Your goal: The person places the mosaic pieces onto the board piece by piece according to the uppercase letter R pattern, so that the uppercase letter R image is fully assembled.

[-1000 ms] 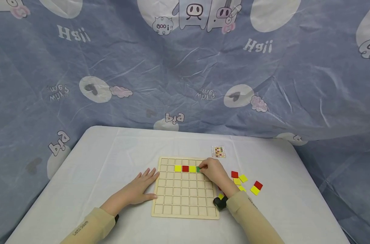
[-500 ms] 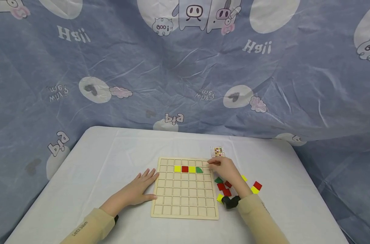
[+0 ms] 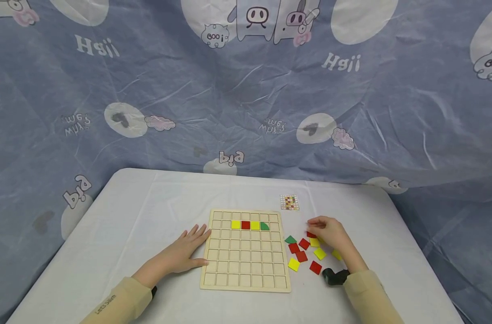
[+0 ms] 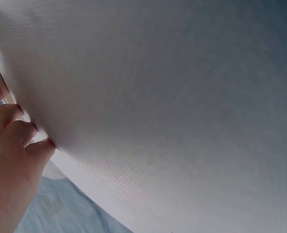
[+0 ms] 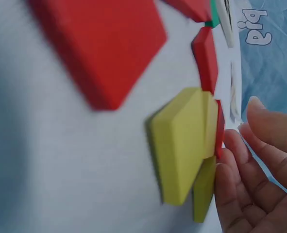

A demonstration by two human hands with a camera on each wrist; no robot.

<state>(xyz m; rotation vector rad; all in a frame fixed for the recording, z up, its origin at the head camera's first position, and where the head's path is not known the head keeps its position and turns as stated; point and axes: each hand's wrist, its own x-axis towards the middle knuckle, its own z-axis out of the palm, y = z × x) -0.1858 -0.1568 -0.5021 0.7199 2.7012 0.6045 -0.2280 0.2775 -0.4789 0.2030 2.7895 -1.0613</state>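
Observation:
A wooden grid board [image 3: 246,258] lies on the table. One of its upper rows holds a yellow square, a red square [image 3: 246,225], another yellow square and a green quarter-round tile [image 3: 264,226]. My left hand [image 3: 182,252] lies spread at the board's left edge, thumb and fingertips touching it. Over the loose tiles to the right is my right hand [image 3: 330,233], partly covering a red tile [image 3: 311,234]. In the right wrist view that hand [image 5: 260,179] has loosely bent fingers beside red and yellow tiles [image 5: 179,145], with no tile visible between thumb and fingers.
Several loose red and yellow tiles and a green tile [image 3: 290,240] lie right of the board. A small printed pattern card [image 3: 289,202] sits beyond its top right corner. A patterned blue cloth [image 3: 246,90] hangs behind the white table [image 3: 173,193].
My right hand has let go of the green tile in the board's row and moved right, over the loose tiles. My left hand has stayed at the board's edge.

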